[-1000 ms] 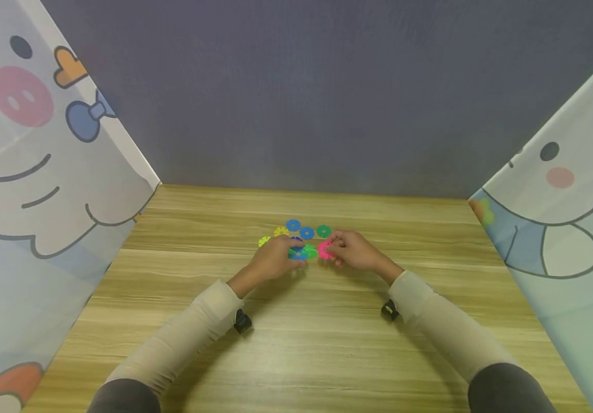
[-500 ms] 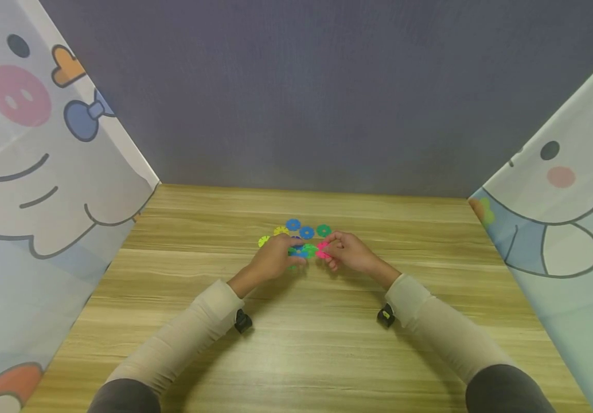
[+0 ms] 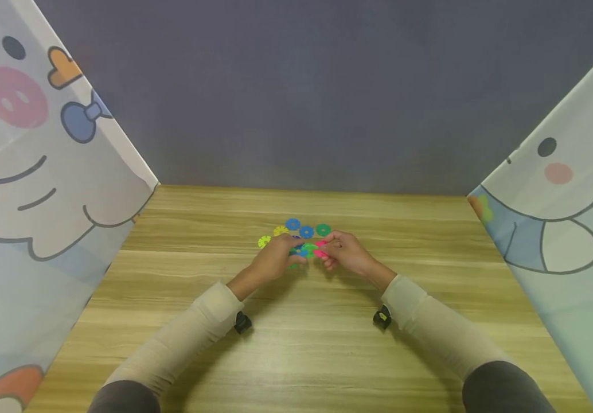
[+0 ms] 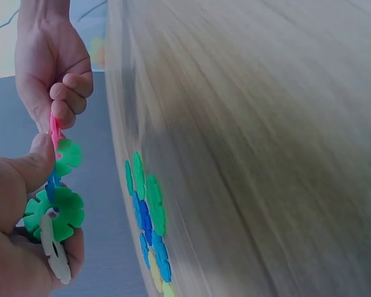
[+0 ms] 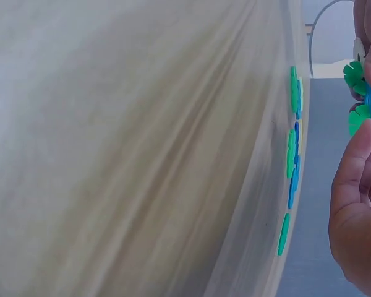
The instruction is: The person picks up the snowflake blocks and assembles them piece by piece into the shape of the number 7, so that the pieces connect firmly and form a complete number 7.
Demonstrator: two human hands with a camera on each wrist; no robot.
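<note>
1. Shifted slightly leftward since the earlier frame: the right hand (image 3: 347,252) has brought its pink disc (image 4: 55,131) up to the chain of discs (image 4: 54,197), and the disc now looks more edge-on from the head; the left hand (image 3: 274,257) has hardly moved.
2. Right fingers are closed to a thin pinch, thumb against index, on the pink disc's outer side, presumably to leave its inner rim free.
3. Left fingers curl round the chain, the thumb pressing near the blue disc (image 4: 51,187), probably to steady that end against a push from the right.
4. Between the 2 sets of fingers, the inner green disc (image 4: 67,158) meets the pink disc; whether their slots are seated, I cannot tell.
5. Nearer the left palm sit the outer green disc (image 4: 67,213) and a white disc (image 4: 51,252).
6. Lengthwise, the chain runs from the left palm toward the right fingertips, raised above the surface (image 3: 327,344). Blue and pink stand edge-on to the left wrist, the 2 green discs more face-on, so neighbours cross.
7. Beyond the fingers, loose discs (image 3: 306,232) lie flat, likely kept within reach.
</note>
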